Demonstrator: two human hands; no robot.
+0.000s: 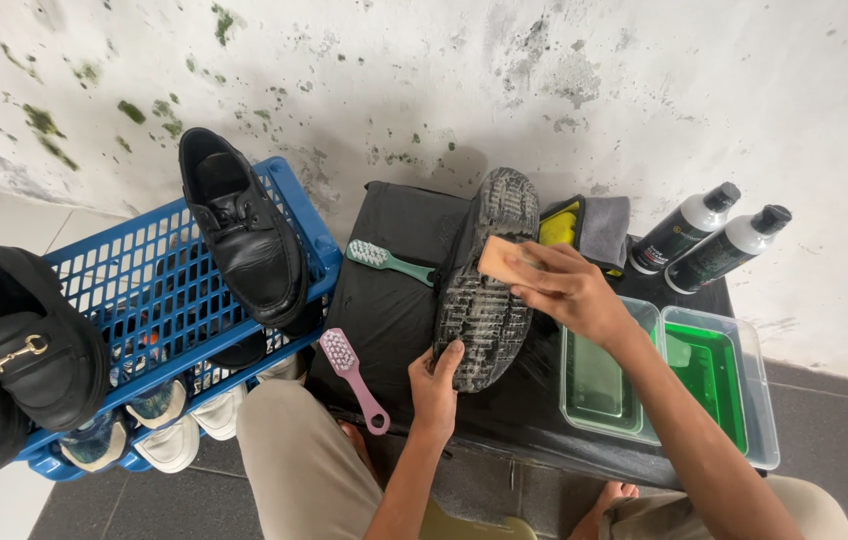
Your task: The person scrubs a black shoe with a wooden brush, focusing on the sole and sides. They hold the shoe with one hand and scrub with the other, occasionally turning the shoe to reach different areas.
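A black shoe lies sole-up on a black-covered low table, its tread wet and soapy. My left hand grips the shoe's near end. My right hand holds a wooden-backed brush pressed against the upper part of the sole. A teal brush and a pink brush lie on the table to the left of the shoe.
A blue plastic shoe rack on the left carries a black lace-up shoe, black loafers and sneakers below. Two clear tubs with green liquid sit right. Two dark bottles and a yellow-grey cloth stand by the stained wall.
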